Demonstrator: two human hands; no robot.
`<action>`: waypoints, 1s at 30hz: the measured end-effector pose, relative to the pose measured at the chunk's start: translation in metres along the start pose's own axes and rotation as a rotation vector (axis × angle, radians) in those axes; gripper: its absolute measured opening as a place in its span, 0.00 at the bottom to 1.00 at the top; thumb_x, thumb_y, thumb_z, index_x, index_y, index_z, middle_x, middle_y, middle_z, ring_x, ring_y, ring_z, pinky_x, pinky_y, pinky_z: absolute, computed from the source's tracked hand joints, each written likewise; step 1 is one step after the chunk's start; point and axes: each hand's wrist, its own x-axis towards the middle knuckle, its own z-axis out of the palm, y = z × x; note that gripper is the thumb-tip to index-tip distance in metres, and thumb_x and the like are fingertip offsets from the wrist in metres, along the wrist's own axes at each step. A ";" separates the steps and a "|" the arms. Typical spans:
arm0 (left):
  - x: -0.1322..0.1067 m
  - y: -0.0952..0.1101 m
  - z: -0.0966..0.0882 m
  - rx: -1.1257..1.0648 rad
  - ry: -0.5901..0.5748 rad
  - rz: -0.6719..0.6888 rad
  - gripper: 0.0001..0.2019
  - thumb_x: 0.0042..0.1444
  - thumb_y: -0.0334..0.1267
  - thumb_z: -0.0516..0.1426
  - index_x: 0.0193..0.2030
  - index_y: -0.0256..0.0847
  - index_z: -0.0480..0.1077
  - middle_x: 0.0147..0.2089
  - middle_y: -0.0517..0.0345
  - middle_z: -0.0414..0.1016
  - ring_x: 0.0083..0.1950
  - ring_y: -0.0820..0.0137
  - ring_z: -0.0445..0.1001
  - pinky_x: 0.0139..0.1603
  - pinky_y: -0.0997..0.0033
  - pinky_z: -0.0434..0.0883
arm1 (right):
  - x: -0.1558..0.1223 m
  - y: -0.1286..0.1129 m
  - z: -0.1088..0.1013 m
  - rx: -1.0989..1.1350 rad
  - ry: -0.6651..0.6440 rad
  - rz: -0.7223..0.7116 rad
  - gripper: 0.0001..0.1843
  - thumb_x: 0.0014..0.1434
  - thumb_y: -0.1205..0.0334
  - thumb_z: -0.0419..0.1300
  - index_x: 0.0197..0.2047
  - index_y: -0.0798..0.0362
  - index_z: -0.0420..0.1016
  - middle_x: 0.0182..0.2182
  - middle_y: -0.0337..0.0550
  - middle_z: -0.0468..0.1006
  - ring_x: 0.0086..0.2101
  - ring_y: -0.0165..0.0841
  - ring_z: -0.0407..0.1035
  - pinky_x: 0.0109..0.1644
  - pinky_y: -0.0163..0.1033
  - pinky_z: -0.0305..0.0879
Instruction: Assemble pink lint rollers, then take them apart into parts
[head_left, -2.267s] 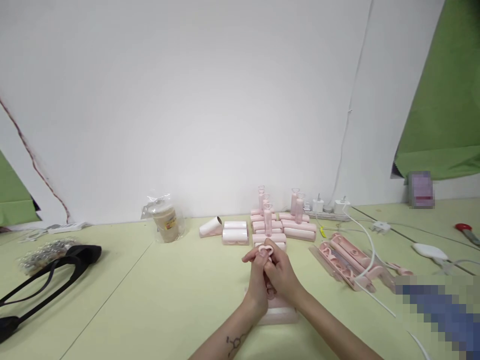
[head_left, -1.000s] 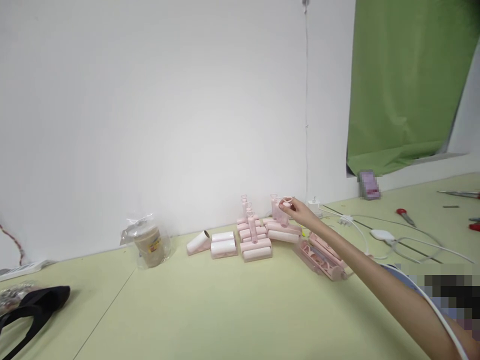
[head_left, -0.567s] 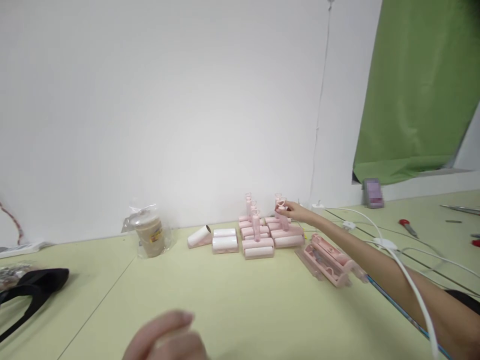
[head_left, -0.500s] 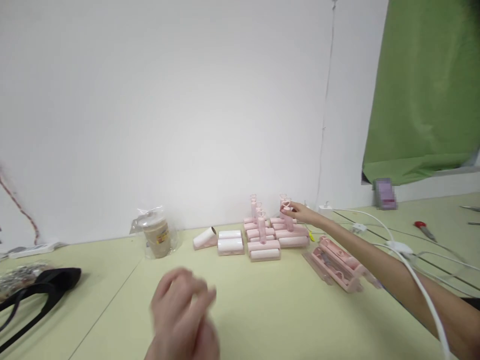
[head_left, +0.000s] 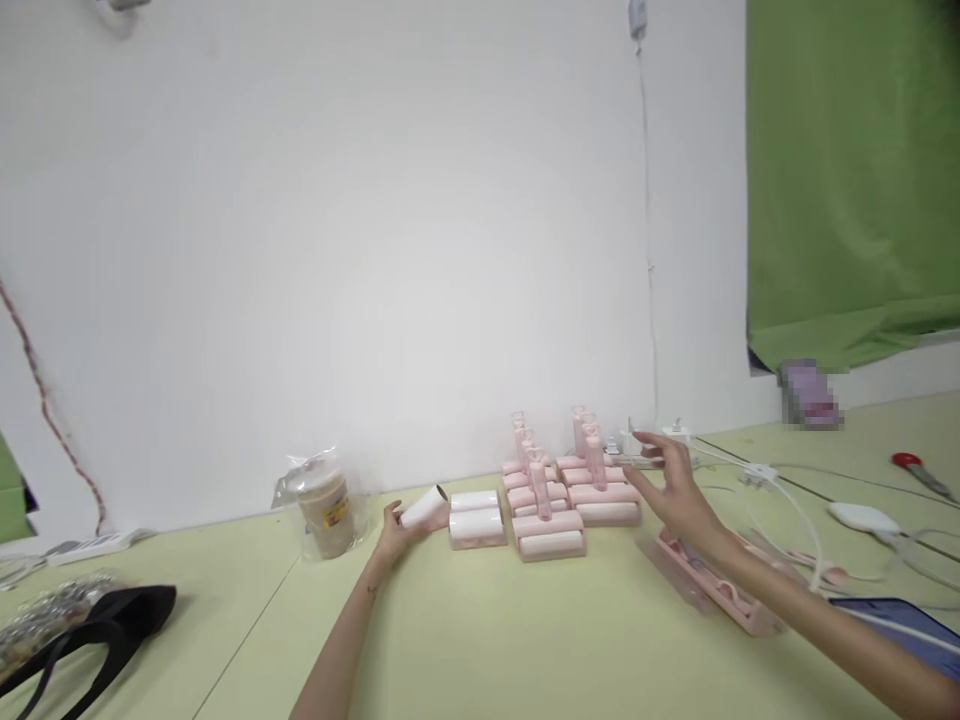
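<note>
My left hand (head_left: 394, 535) reaches across the table and closes round the left end of a white lint-roller refill roll (head_left: 424, 508), which lies tilted with its open core facing up and right. Beside that roll, a pair of white refill rolls (head_left: 478, 527) lies in clear wrap. My right hand (head_left: 675, 495) is raised with thumb and fingers spread, holding nothing. It is just right of the pink lint rollers (head_left: 600, 495), which lie in rows with handles upright. Below my right forearm are pink roller parts (head_left: 720, 590), partly hidden and blurred.
A bagged cup (head_left: 326, 515) stands at the back left, with a black strap (head_left: 112, 625) nearer me. White cables and an adapter (head_left: 862, 517) spread over the right side. A phone (head_left: 900, 630) lies under my right forearm; a red-handled tool (head_left: 919, 472) is further right.
My left hand has gone forward from the near edge to the single white roll. My right hand has let go of a pink lint roller's handle and moved right, fingers opening. The view has shifted slightly.
</note>
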 end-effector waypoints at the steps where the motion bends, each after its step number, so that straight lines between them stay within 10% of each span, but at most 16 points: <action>1: -0.001 0.000 -0.002 0.003 -0.028 0.011 0.21 0.46 0.44 0.59 0.43 0.33 0.64 0.41 0.53 0.69 0.42 0.62 0.69 0.43 0.60 0.66 | -0.014 -0.007 -0.008 0.013 -0.009 -0.030 0.26 0.51 0.47 0.49 0.51 0.51 0.55 0.45 0.49 0.59 0.43 0.41 0.61 0.49 0.46 0.58; 7: -0.029 0.018 -0.045 0.055 -0.130 0.056 0.36 0.34 0.54 0.61 0.48 0.34 0.60 0.43 0.49 0.65 0.45 0.53 0.66 0.46 0.58 0.63 | -0.089 -0.034 -0.033 0.276 -0.339 -0.107 0.11 0.57 0.57 0.50 0.45 0.45 0.60 0.42 0.45 0.64 0.41 0.38 0.63 0.44 0.44 0.62; 11: -0.077 0.058 -0.061 0.054 -0.372 0.040 0.32 0.39 0.52 0.59 0.51 0.39 0.60 0.46 0.51 0.66 0.44 0.60 0.68 0.40 0.66 0.68 | -0.118 -0.054 -0.011 0.665 -0.697 0.242 0.13 0.55 0.53 0.53 0.44 0.46 0.64 0.48 0.47 0.65 0.47 0.40 0.62 0.47 0.46 0.61; 15: -0.115 0.102 -0.029 0.051 -0.766 -0.067 0.22 0.42 0.53 0.57 0.38 0.36 0.72 0.36 0.53 0.72 0.38 0.64 0.71 0.33 0.70 0.70 | -0.143 -0.078 0.013 1.117 -0.899 0.892 0.24 0.54 0.45 0.52 0.52 0.42 0.58 0.53 0.45 0.63 0.48 0.40 0.64 0.49 0.49 0.60; 20: -0.126 0.130 0.040 0.141 -1.056 -0.184 0.20 0.35 0.51 0.62 0.25 0.32 0.73 0.25 0.52 0.72 0.27 0.64 0.72 0.20 0.70 0.69 | -0.160 -0.088 0.014 1.475 -0.965 1.448 0.31 0.51 0.39 0.51 0.53 0.50 0.59 0.35 0.46 0.76 0.37 0.40 0.71 0.48 0.54 0.60; 25: -0.131 0.117 0.082 0.114 -0.915 -0.105 0.19 0.39 0.49 0.60 0.32 0.35 0.70 0.24 0.58 0.69 0.24 0.69 0.69 0.17 0.75 0.66 | -0.152 -0.081 0.015 1.485 -0.707 1.308 0.23 0.56 0.47 0.50 0.45 0.57 0.67 0.33 0.47 0.76 0.36 0.35 0.71 0.46 0.41 0.64; 30: -0.133 0.092 0.082 0.049 -0.657 -0.045 0.21 0.47 0.55 0.51 0.32 0.36 0.67 0.22 0.63 0.62 0.20 0.76 0.61 0.12 0.81 0.57 | -0.143 -0.062 0.024 1.411 -0.632 1.284 0.14 0.55 0.51 0.53 0.37 0.54 0.67 0.29 0.42 0.76 0.33 0.33 0.72 0.44 0.42 0.66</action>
